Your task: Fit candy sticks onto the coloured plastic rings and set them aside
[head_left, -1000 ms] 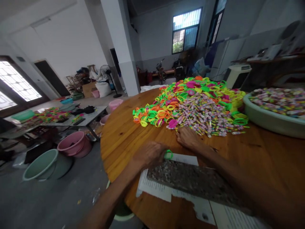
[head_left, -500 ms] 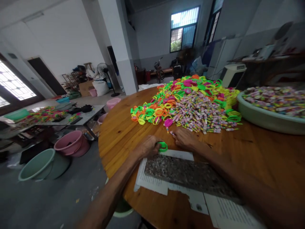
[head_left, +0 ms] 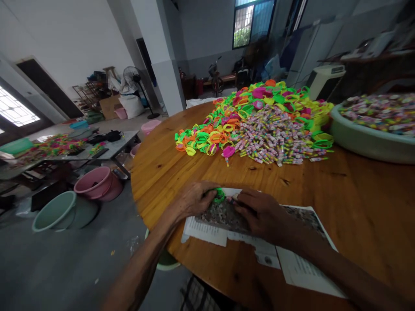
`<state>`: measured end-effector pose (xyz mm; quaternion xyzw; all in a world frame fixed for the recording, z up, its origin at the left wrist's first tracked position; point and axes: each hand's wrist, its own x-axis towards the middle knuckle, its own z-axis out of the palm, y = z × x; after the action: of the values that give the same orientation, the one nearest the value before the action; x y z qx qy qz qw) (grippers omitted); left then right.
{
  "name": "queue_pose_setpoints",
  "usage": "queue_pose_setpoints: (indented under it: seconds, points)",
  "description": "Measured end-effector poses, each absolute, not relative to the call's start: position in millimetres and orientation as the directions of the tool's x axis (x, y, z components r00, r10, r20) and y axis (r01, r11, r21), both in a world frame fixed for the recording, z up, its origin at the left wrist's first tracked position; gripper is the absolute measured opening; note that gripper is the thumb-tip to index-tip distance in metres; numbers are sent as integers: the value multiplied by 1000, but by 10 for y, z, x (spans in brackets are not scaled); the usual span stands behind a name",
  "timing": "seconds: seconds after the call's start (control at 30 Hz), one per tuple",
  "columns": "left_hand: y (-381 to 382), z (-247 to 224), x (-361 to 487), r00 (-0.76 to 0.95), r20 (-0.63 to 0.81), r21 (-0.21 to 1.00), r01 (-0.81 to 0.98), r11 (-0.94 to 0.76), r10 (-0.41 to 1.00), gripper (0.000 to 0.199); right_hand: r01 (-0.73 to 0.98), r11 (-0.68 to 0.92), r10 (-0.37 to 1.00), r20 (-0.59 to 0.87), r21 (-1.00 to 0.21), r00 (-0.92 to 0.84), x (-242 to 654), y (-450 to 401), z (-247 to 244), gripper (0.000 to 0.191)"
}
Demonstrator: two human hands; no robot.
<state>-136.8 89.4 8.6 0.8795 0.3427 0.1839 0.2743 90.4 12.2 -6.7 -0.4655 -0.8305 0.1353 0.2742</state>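
Note:
My left hand (head_left: 193, 199) is closed on a bright green plastic toy wristband (head_left: 220, 196), gripping it between thumb and fingers above the far edge of a speckled stone slab (head_left: 220, 217). My right hand (head_left: 264, 214) reaches over the slab and pinches a small candy tube in a pinkish wrapper (head_left: 229, 199). The tube's end meets or nearly touches the band; exact contact is too small to tell. Printed paper sheets (head_left: 207, 233) lie under the slab. Beyond my hands rise a heap of colourful wristbands (head_left: 215, 138) and a pile of wrapped candy tubes (head_left: 269, 140).
A round wooden table (head_left: 155, 172) carries all this. At its right stands a wide pale green basin (head_left: 366, 140) full of candy tubes. On the floor to the left are a pink bucket (head_left: 106, 190) and a green bucket (head_left: 65, 216), near a second table (head_left: 119, 147).
My right hand has come back from the candy pile's near edge to the slab, bringing a candy tube to the green wristband. The view has tilted down slightly.

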Motion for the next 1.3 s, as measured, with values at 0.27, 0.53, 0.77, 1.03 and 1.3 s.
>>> queue_pose_setpoints:
  seconds: [0.27, 0.53, 0.77, 1.03, 1.3]
  points:
    - [805, 63, -1360, 679, 237, 617, 447, -648, 694, 33, 708, 543, 835, 377, -450, -401, 794, 84, -83, 15]
    - [689, 154, -1251, 588, 157, 565, 605, -561, 793, 30, 761, 581, 789, 428, -289, -440, 742, 72, -153, 18]
    - [592, 128, -1077, 434, 87, 402, 808, -430, 897, 37, 756, 575, 792, 447, -313, -417, 737, 56, -199, 20]
    - [622, 50, -1096, 413, 57, 523, 763, -380, 909, 24, 756, 581, 799, 387, -302, -460, 731, 95, -189, 20]
    - [665, 11, -1193, 393, 135, 621, 682, -386, 910, 21, 878, 396, 913, 219, -269, -344, 937, 866, 37, 25]
